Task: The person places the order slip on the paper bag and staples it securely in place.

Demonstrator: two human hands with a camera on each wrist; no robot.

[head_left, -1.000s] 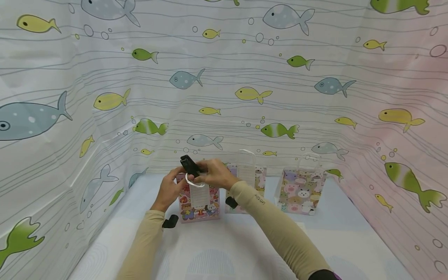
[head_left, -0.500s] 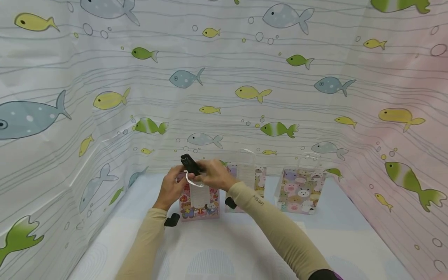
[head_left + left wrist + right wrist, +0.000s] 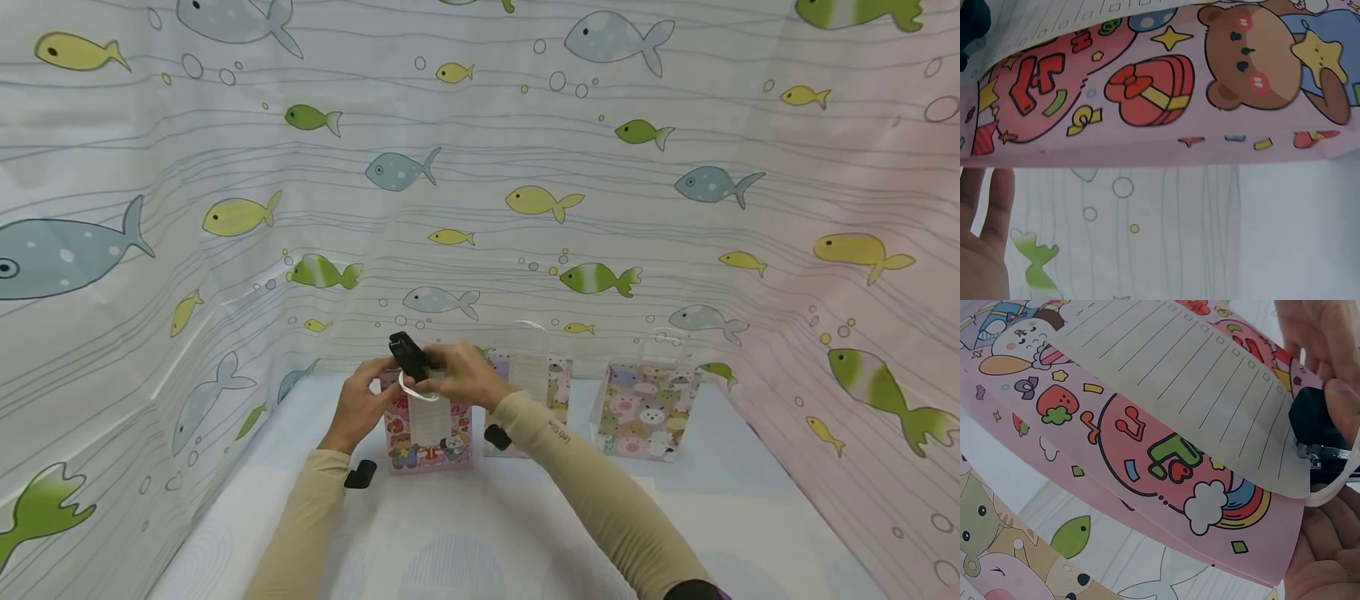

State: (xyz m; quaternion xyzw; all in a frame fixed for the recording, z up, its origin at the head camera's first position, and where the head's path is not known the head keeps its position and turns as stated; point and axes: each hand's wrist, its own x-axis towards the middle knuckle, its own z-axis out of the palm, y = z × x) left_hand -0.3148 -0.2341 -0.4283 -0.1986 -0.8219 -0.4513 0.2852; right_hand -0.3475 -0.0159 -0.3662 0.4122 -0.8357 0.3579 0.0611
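Note:
A pink gift bag (image 3: 431,460) printed with a bear and party pictures stands upright at the left on the table, its white handle (image 3: 417,395) drooping forward. A lined checklist sheet (image 3: 1204,381) lies against its front, reaching the top edge. My right hand (image 3: 467,375) grips a black stapler (image 3: 408,356), thumb above and fingers beneath, with its jaws at the top of the sheet and bag in the right wrist view. My left hand (image 3: 360,410) pinches the bag's upper left edge; in the left wrist view its fingers (image 3: 1001,200) reach partly behind the bag.
Right of the pink bag stands an animal-print bag (image 3: 561,392) with a sheet on its front, partly hidden by my right arm. Farther right is another animal-print bag (image 3: 647,412). A fish-patterned curtain (image 3: 480,167) encloses the table (image 3: 525,533) at the back and sides.
My left wrist has shifted slightly left over the last half second. Both hands, the stapler and the bag otherwise keep their places.

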